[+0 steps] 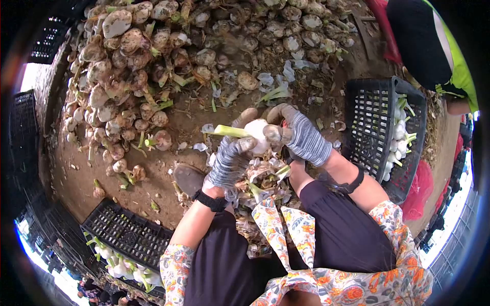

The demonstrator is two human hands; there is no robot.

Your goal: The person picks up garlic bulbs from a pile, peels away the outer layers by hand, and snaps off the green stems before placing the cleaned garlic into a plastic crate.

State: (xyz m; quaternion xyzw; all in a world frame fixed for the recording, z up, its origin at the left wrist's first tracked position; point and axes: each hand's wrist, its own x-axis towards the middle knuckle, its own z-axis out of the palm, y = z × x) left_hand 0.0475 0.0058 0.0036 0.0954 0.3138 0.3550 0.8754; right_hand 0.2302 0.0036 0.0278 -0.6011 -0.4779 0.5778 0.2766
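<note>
A white peeled garlic bulb (259, 136) with a short green stem pointing left is held between my two gloved hands, above the ground in front of my knees. My left hand (232, 153), in a grey striped glove, has its fingers closed on the bulb's left side, near the stem. On the right side my right hand (301, 133), gloved the same way, pinches the bulb with thumb and fingers. Loose skins and stem scraps (263, 183) lie beneath the hands, between my legs.
A heap of unpeeled garlic (127, 66) spreads across the back and left. Black crates with white garlic stand at right (370, 125) and lower left (130, 227). Another person (421, 46) is at upper right. A pink net bag (418, 191) lies beside the right crate.
</note>
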